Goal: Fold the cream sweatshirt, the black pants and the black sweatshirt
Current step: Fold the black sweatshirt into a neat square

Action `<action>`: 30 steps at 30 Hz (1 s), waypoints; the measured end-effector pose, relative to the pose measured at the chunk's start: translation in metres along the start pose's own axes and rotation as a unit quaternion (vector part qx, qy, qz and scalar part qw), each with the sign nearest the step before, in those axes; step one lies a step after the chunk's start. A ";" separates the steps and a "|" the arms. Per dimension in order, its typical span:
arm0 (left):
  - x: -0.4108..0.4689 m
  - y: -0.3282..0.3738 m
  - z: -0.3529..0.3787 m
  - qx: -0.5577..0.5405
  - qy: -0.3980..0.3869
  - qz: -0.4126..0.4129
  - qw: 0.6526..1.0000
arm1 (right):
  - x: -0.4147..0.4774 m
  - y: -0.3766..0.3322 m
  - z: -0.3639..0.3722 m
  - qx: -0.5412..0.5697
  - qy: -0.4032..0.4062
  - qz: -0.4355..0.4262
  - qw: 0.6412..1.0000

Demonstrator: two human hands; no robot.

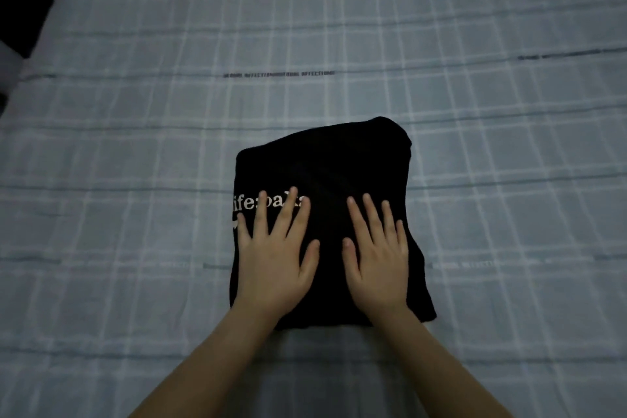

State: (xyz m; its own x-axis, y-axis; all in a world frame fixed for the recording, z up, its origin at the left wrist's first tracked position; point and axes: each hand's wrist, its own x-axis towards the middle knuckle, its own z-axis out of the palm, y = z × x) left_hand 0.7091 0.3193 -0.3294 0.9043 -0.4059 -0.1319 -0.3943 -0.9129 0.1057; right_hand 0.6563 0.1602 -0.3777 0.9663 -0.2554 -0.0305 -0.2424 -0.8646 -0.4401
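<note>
On the bedsheet (135,153), left hand (274,268) and right hand (378,265) press straight fingers (358,220) onto the black sweatshirt (325,163).

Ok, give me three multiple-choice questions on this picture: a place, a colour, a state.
1. Where does the folded black garment lie?
A. in a basket
B. on the checked bedsheet
C. on a chair
2. What colour is its lettering?
A. red
B. yellow
C. white
3. How are the left hand and right hand?
A. flat on the garment
B. clenched in the air
C. holding a hanger
Answers: 1 B, checked cloth surrounds it; 2 C, pale letters show on black; 3 A, both lie spread on it.
</note>
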 end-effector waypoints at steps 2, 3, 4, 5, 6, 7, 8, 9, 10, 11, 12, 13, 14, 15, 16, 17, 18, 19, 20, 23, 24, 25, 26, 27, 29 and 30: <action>0.007 0.000 0.000 0.006 -0.017 -0.016 1.000 | 0.009 -0.002 0.000 -0.004 -0.020 0.011 1.000; 0.007 0.002 0.001 0.007 -0.028 -0.022 0.999 | 0.010 -0.003 -0.002 -0.004 -0.029 0.012 0.999; 0.004 0.003 0.001 0.008 -0.036 -0.026 0.999 | 0.010 -0.006 -0.009 0.001 -0.038 0.010 0.999; 0.002 0.006 -0.001 0.009 -0.040 -0.026 0.999 | 0.011 -0.008 -0.018 0.010 -0.039 0.006 0.999; 0.001 0.009 -0.003 0.011 -0.040 -0.024 0.999 | 0.014 -0.013 -0.029 0.024 -0.028 0.002 0.999; 0.000 0.011 -0.006 0.012 -0.036 -0.025 0.999 | 0.022 -0.019 -0.040 0.032 -0.006 -0.011 0.999; 0.000 0.011 -0.006 0.014 -0.030 -0.025 0.999 | 0.035 -0.026 -0.048 0.030 0.017 -0.030 0.999; 0.000 0.011 -0.005 0.015 -0.024 -0.024 0.999 | 0.050 -0.032 -0.051 0.018 0.030 -0.049 0.998; -0.001 0.010 -0.003 0.015 -0.016 -0.020 1.000 | 0.065 -0.036 -0.050 -0.001 0.027 -0.062 0.998; -0.002 0.009 -0.001 0.018 -0.006 -0.015 1.000 | 0.077 -0.037 -0.043 -0.021 0.011 -0.067 0.997; -0.004 0.009 0.002 0.022 0.004 -0.010 1.000 | 0.085 -0.033 -0.033 -0.034 -0.014 -0.067 0.997; -0.004 0.009 0.004 0.023 0.012 -0.007 1.000 | 0.089 -0.026 -0.019 -0.038 -0.036 -0.064 0.997; -0.004 0.009 0.007 0.023 0.015 -0.006 1.000 | 0.091 -0.018 -0.007 -0.035 -0.049 -0.058 0.997; -0.002 0.009 0.008 0.021 0.016 -0.007 1.000 | 0.093 -0.012 0.000 -0.031 -0.055 -0.053 0.997; 0.000 0.009 0.009 0.018 0.014 -0.009 1.000 | 0.094 -0.011 0.003 -0.028 -0.058 -0.051 0.997; 0.002 0.008 0.009 0.017 0.012 -0.013 1.000 | 0.096 -0.012 0.002 -0.021 -0.060 -0.055 0.996; 0.002 0.007 0.008 0.016 0.009 -0.013 1.000 | 0.095 -0.014 -0.003 -0.012 -0.060 -0.060 0.996; 0.001 0.007 0.007 0.015 0.006 -0.011 1.000 | 0.090 -0.014 -0.010 -0.004 -0.055 -0.061 0.997; -0.001 0.006 0.006 0.013 0.003 -0.012 1.000 | 0.082 -0.013 -0.016 -0.002 -0.046 -0.057 0.997; -0.004 0.006 0.004 -0.001 0.007 -0.018 1.000 | 0.034 0.002 -0.032 -0.033 -0.044 0.017 0.998; -0.003 0.006 0.004 -0.007 0.014 -0.015 1.000 | 0.017 0.009 -0.036 -0.029 -0.062 0.051 0.996; -0.003 0.005 0.003 -0.017 0.025 -0.011 0.999 | 0.005 0.014 -0.038 -0.012 -0.083 0.077 0.994; -0.003 0.004 0.002 -0.036 0.043 -0.004 0.998 | -0.003 0.020 -0.039 0.001 -0.097 0.089 0.991; -0.004 0.002 0.002 -0.075 0.073 0.000 0.994 | -0.006 0.024 -0.040 0.009 -0.098 0.088 0.991; -0.008 -0.004 -0.001 -0.206 0.132 -0.030 0.969 | -0.004 0.025 -0.043 0.038 -0.095 0.082 0.991; -0.011 -0.006 -0.004 -0.272 0.147 -0.074 0.948 | -0.003 0.023 -0.044 0.064 -0.095 0.085 0.990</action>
State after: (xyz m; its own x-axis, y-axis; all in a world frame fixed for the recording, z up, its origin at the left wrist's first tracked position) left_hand 0.7024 0.3293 -0.3243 0.9812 -0.1723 0.0866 -0.1889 -0.7691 0.6105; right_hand 0.6444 0.1222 -0.3483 0.9142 -0.2957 -0.2770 -0.4017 -0.7512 -0.5238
